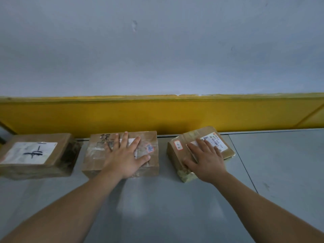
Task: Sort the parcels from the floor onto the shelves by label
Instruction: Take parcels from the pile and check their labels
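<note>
Taped brown parcels [35, 153] line the grey shelf [175, 207]: left hand [127, 157] flat, grip released, on the middle parcel [94, 155], right hand [206, 161] likewise on the right parcel [177, 155].

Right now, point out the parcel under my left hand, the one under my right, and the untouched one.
Middle parcel [95, 160]: head view, taped top face.
Right parcel [178, 155]: head view, brown top face.
Left parcel [29, 152]: head view, white label.

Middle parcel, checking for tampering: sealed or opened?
Sealed: the middle parcel is closed flat under clear tape, the left hand resting on top.
</note>
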